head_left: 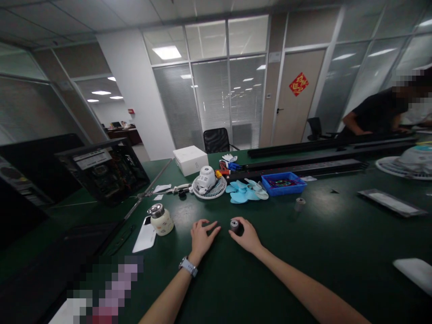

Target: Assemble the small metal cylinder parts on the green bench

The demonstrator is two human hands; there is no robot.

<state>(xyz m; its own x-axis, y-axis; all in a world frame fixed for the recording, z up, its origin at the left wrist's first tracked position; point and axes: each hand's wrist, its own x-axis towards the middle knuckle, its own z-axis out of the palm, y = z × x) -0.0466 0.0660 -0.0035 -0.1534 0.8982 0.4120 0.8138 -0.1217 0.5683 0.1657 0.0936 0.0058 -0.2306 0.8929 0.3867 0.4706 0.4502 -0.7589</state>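
Observation:
My right hand (247, 234) rests on the green table (303, 252) with its fingers curled round a small dark cylindrical part (234, 225) that has a metal top. My left hand (201, 236), with a watch on the wrist, lies flat on the table just left of it, fingers spread and holding nothing. Beyond the hands lie a white fan motor on a round grille (208, 182), a light blue fan blade (245, 191) and a second small cylinder (299, 204).
A cream jar with a metal lid (161, 219) and a white phone (145, 238) lie to the left. A blue tray (282, 183), a white box (191, 160), long black rails (303, 168) and an open computer case (103, 171) stand farther off. Another person (381, 112) leans over the table at the far right.

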